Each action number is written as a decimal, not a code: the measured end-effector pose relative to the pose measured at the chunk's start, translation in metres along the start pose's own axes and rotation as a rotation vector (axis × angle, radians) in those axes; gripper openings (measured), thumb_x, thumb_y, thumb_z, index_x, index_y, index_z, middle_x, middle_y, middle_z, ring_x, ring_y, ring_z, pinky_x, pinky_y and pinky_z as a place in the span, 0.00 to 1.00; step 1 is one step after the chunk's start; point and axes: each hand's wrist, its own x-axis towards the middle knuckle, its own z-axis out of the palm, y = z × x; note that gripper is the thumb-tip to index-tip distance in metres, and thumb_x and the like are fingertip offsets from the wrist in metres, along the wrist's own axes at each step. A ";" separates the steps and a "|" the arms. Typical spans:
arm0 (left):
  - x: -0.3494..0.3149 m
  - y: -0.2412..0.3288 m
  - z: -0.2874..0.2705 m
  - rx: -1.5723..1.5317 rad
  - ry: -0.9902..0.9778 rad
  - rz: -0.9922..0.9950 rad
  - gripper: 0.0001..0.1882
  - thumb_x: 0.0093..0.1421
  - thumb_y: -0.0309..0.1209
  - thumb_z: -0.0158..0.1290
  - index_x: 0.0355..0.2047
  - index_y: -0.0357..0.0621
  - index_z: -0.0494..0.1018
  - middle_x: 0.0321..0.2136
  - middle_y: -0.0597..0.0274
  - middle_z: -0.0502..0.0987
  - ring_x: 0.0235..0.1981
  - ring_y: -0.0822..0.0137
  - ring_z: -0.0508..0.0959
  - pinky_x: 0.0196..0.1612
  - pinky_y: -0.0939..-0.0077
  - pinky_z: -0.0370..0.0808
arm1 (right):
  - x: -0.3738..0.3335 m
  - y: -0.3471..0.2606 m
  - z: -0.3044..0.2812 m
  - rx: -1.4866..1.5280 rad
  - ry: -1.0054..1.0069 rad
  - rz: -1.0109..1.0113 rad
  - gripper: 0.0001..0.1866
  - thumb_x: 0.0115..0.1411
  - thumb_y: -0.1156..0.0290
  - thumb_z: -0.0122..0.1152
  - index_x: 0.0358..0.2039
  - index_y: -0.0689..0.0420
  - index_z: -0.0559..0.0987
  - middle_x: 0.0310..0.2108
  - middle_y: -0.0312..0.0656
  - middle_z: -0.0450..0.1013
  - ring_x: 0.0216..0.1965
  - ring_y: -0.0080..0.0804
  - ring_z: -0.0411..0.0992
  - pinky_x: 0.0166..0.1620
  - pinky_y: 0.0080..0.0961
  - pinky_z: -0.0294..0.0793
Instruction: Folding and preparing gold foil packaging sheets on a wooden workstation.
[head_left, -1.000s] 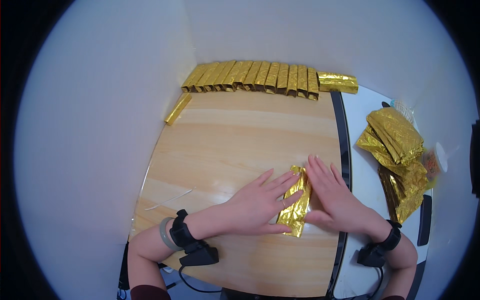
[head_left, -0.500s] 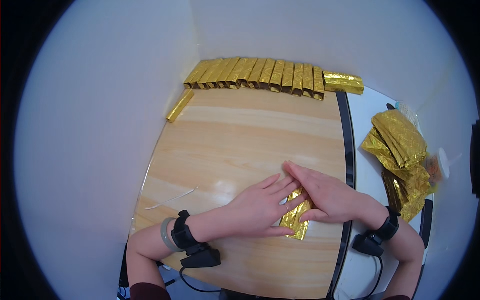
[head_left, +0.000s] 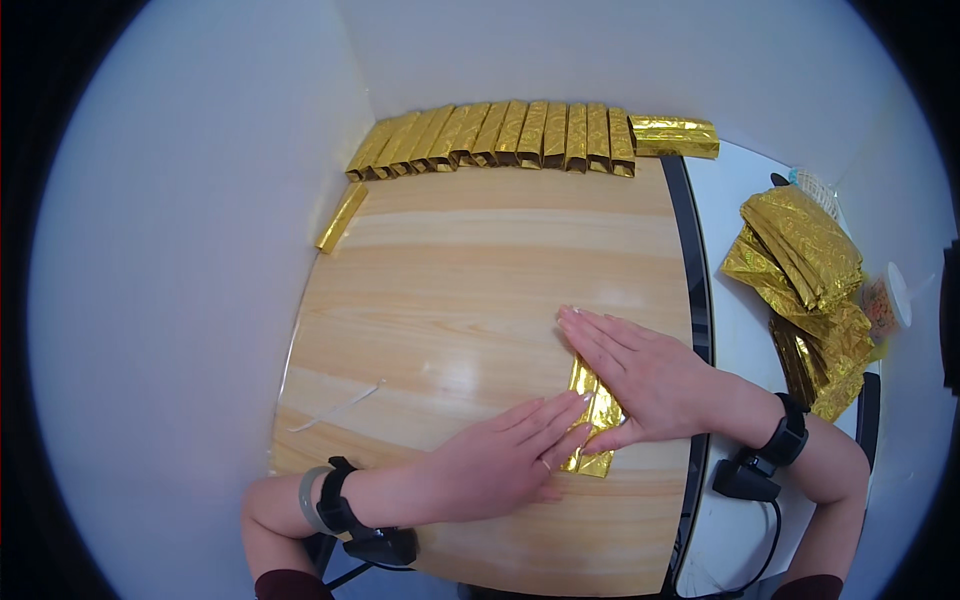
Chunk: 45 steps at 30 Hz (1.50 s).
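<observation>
A folded strip of gold foil paper [head_left: 600, 412] lies flat on the wooden table, partly hidden under both hands. Across its upper part rests my right hand [head_left: 645, 380], fingers stretched out and pointing up to the left. My left hand [head_left: 515, 455] lies lower, with its outstretched fingertips on the strip's left side and near edge. Neither hand grips the paper. Lengthwise creases show on the strip between the hands.
A row of folded gold paper tubes [head_left: 500, 135] lines the back wall. One gold piece [head_left: 675, 135] lies crosswise at its right end; another gold tube [head_left: 342, 217] sits by the left wall. Gold sheets [head_left: 800, 250] and a lidded tub [head_left: 885, 302] stand right. A white strip [head_left: 340, 408] lies left.
My left hand has slid down and left, away from my right fingertips, so more of the gold strip shows. My right hand has shifted slightly up. The whole view has tilted a little.
</observation>
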 end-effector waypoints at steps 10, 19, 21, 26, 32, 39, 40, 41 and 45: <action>-0.025 0.017 -0.009 -0.214 -0.208 0.073 0.35 0.63 0.40 0.49 0.63 0.30 0.53 0.65 0.42 0.54 0.67 0.48 0.55 0.67 0.58 0.52 | -0.003 -0.001 0.001 0.000 -0.011 -0.025 0.61 0.49 0.31 0.56 0.65 0.69 0.48 0.67 0.59 0.47 0.68 0.49 0.48 0.67 0.38 0.51; 0.022 -0.048 -0.020 -0.340 0.279 0.066 0.19 0.54 0.30 0.60 0.47 0.48 0.76 0.45 0.64 0.75 0.47 0.56 0.73 0.47 0.66 0.74 | -0.004 0.001 0.003 -0.009 -0.006 -0.004 0.61 0.49 0.29 0.55 0.65 0.70 0.50 0.67 0.59 0.47 0.68 0.49 0.49 0.68 0.39 0.49; 0.020 -0.042 -0.009 -0.340 0.321 0.065 0.22 0.51 0.33 0.62 0.49 0.49 0.75 0.39 0.64 0.73 0.41 0.58 0.72 0.43 0.66 0.74 | 0.000 -0.004 0.001 -0.021 -0.013 -0.008 0.61 0.49 0.28 0.54 0.65 0.70 0.50 0.67 0.59 0.47 0.68 0.49 0.49 0.68 0.40 0.48; 0.026 -0.039 0.006 -0.396 0.252 0.001 0.28 0.50 0.35 0.63 0.53 0.50 0.72 0.44 0.61 0.72 0.44 0.57 0.71 0.45 0.67 0.73 | -0.002 -0.002 0.002 -0.013 -0.001 0.014 0.61 0.49 0.28 0.53 0.65 0.70 0.50 0.67 0.59 0.48 0.68 0.48 0.49 0.69 0.42 0.46; 0.027 -0.037 0.004 -0.384 0.146 -0.028 0.31 0.53 0.36 0.62 0.57 0.48 0.67 0.48 0.60 0.69 0.49 0.57 0.70 0.47 0.68 0.73 | -0.003 -0.003 0.004 -0.005 0.001 0.040 0.63 0.48 0.28 0.55 0.65 0.70 0.47 0.67 0.60 0.48 0.68 0.49 0.49 0.69 0.42 0.45; 0.018 -0.030 0.015 -0.615 0.082 -0.257 0.27 0.55 0.37 0.60 0.54 0.46 0.68 0.49 0.55 0.71 0.47 0.55 0.74 0.43 0.69 0.77 | 0.002 -0.005 0.004 0.153 0.040 0.067 0.67 0.44 0.31 0.61 0.65 0.72 0.44 0.67 0.62 0.46 0.68 0.53 0.49 0.68 0.42 0.47; 0.021 -0.029 0.007 -0.618 0.086 -0.258 0.27 0.55 0.37 0.60 0.54 0.46 0.68 0.49 0.55 0.71 0.47 0.55 0.74 0.43 0.69 0.77 | 0.002 -0.005 0.004 0.160 0.057 0.056 0.67 0.43 0.31 0.61 0.64 0.72 0.44 0.67 0.62 0.46 0.68 0.52 0.49 0.68 0.42 0.47; 0.028 -0.024 -0.008 -0.723 -0.028 -0.396 0.26 0.57 0.37 0.58 0.55 0.46 0.68 0.50 0.54 0.71 0.49 0.55 0.74 0.44 0.70 0.77 | 0.001 -0.004 0.004 0.160 0.052 0.054 0.67 0.43 0.31 0.61 0.64 0.72 0.44 0.67 0.62 0.46 0.68 0.52 0.49 0.68 0.42 0.47; 0.015 -0.029 0.012 -0.216 0.229 -0.006 0.22 0.60 0.37 0.54 0.54 0.45 0.69 0.55 0.55 0.70 0.54 0.56 0.72 0.50 0.73 0.75 | 0.001 -0.005 0.000 0.125 0.038 0.043 0.66 0.44 0.31 0.60 0.65 0.72 0.45 0.67 0.62 0.46 0.68 0.52 0.49 0.68 0.42 0.48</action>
